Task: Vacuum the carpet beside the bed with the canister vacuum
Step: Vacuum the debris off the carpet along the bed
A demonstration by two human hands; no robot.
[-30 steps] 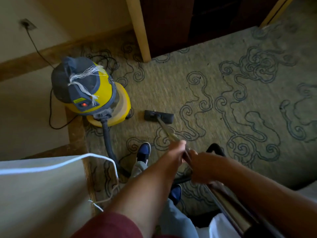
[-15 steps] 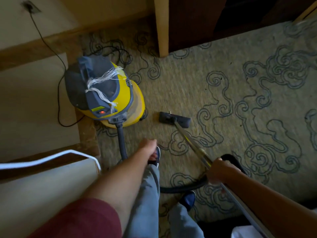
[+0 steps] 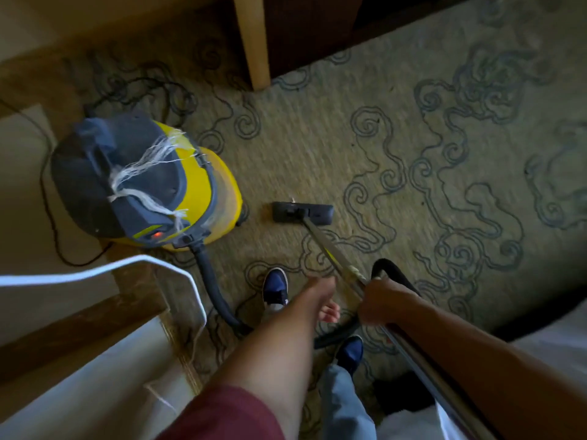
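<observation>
A yellow canister vacuum (image 3: 203, 192) with a dark grey top stands on the patterned carpet (image 3: 317, 144) at the left, a red light lit on its front. Its black hose (image 3: 219, 300) curves down past my feet. The flat black floor head (image 3: 303, 213) rests on the carpet just right of the canister, on a metal wand (image 3: 330, 252). My right hand (image 3: 384, 301) is closed around the wand. My left hand (image 3: 324, 300) hangs just left of the wand with fingers loose, holding nothing.
A pale wooden furniture leg (image 3: 254, 42) stands at the top centre before a dark cabinet. White bedding (image 3: 549, 344) shows at the lower right. A white cord (image 3: 133, 265) loops over pale furniture at the lower left. The black power cable (image 3: 50, 217) trails behind the canister.
A second ago both hands held the wand. My left hand let go, swung left toward the hose, and has come back beside the wand. The view has shifted closer to the canister.
</observation>
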